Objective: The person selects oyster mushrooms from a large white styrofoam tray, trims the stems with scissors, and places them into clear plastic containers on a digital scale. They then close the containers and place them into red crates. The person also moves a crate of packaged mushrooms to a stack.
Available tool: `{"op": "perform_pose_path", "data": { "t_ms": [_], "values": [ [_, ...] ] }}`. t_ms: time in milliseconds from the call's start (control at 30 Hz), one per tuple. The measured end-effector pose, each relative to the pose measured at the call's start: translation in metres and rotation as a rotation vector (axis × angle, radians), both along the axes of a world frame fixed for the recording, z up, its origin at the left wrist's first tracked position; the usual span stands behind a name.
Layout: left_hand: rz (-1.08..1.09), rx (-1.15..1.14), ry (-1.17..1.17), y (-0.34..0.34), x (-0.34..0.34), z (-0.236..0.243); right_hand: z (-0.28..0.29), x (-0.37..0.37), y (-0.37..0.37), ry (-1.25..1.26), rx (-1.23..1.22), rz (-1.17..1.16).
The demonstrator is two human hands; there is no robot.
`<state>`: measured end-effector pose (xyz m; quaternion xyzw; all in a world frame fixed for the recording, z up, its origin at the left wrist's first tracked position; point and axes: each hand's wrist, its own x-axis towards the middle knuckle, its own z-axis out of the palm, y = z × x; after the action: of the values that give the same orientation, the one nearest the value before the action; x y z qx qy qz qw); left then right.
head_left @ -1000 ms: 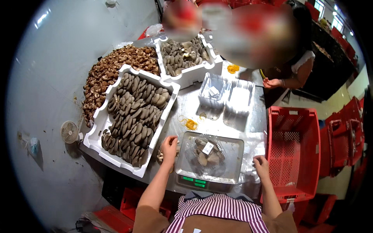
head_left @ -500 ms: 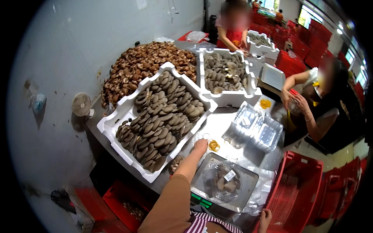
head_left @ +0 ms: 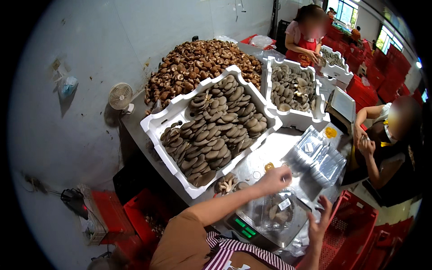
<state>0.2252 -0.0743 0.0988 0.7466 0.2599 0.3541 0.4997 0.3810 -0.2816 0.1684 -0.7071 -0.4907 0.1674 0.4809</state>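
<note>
My left hand [head_left: 275, 180] reaches across above the weighing scale, fingers closed in a pinch; whatever they hold is too small to make out. A small heap of yellow rubber bands [head_left: 269, 167] lies just beyond it, with a few loose bands nearby. On the scale's metal pan [head_left: 294, 231] rests a clear plastic box [head_left: 280, 210] of grey oyster mushrooms bearing a white label. My right hand [head_left: 320, 219] is raised at the pan's right edge, its fingers spread and holding nothing.
A white foam crate [head_left: 170, 173] of oyster mushrooms stands left, brown mushrooms [head_left: 202, 65] piled behind it. Another foam crate [head_left: 294, 118] is farther back. Stacked clear boxes [head_left: 330, 167] lie right, above a red crate [head_left: 348, 225]. Two co-workers stand beyond.
My left hand has left the rubber bands and moved right, over the scale. My right hand has risen from the lower edge to beside the pan. The view has shifted.
</note>
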Motion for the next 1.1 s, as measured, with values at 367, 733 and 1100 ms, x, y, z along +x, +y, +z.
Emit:
{"op": "perform_pose_path", "data": {
  "t_ms": [367, 733, 1100],
  "values": [
    [0.134, -0.279, 0.035, -0.085, -0.03, -0.006, -0.023, -0.059, -0.002, 0.376, 0.12, 0.58],
    [0.019, 0.599, 0.275, -0.059, -0.071, -0.038, -0.062, 0.062, -0.009, -0.628, -0.439, 0.271],
    [0.206, 0.61, 0.595, -0.063, -0.064, -0.099, -0.094, 0.081, 0.113, -0.171, -1.047, 0.512]
  ]
}}
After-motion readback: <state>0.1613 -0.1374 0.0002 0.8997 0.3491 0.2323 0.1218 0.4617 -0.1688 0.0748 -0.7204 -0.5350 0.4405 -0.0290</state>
